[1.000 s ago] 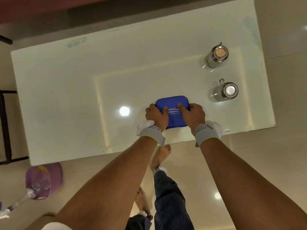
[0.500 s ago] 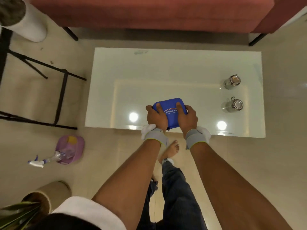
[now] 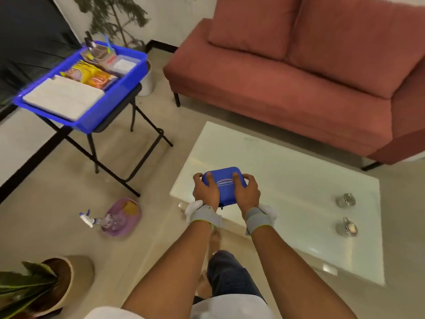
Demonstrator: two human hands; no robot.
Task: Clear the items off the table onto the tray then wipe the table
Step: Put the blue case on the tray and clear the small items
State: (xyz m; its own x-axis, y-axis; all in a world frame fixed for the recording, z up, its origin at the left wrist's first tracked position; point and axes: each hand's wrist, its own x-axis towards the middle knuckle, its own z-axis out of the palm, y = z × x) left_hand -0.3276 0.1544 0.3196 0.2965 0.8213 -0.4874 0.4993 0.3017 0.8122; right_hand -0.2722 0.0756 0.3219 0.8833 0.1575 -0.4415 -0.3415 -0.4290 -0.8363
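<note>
A blue zip pouch with a white label is held in the air over the near left corner of the white glass table. My left hand grips its left side and my right hand grips its right side. Two steel cups stand on the table's right end. The blue tray sits on a black folding stand at the upper left; it holds a white cloth, snack packets and a clear box.
A red sofa runs behind the table. On the floor to the left lie a purple bowl and a spray bottle. A potted plant stands at the lower left. The stand's black legs spread over the floor.
I have risen and turned left, so the tray and sofa have come into view. Both hands have lifted the blue pouch off the table.
</note>
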